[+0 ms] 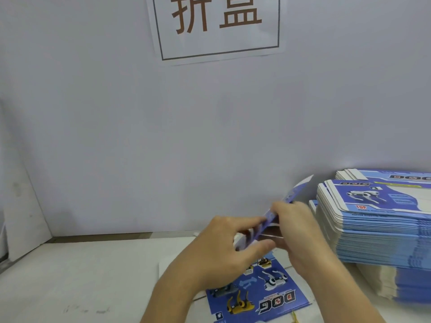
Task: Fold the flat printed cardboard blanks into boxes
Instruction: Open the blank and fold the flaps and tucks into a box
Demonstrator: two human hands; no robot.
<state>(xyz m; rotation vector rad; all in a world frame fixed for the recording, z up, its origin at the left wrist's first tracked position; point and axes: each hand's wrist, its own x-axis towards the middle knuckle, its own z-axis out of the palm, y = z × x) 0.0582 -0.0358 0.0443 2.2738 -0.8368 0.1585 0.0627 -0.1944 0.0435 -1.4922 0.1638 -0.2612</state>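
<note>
Up front, a pale grey-white worktop [81, 276], scuffed with faint dark marks toward 8 o'clock. Behind it, a plain pale lilac backboard [116, 124] filling most of the view, with a white paper sign [217, 26] bearing brown characters in a thin dark frame taped at 12 o'clock. At 9 o'clock, a white angled side panel [25, 206] leaning against the backboard.

No containers as such; at 3 o'clock, a tall stack of flat blue-and-white printed cardboard blanks [377, 227] showing a robot dog and "DOG" lettering, with a second stack [396, 285] below it at 4 o'clock. At 6 o'clock, one blue printed cardboard sheet [258, 292] lying flat on the worktop, picture side up.

Just right of centre, a partly folded blue cardboard blank [291, 201] raised off the worktop, tilted edge-on. Left hand [224, 243] pinching its near end between thumb and curled fingers; right hand [296, 227] gripping it from the other side, fingers curled over the top edge.
</note>
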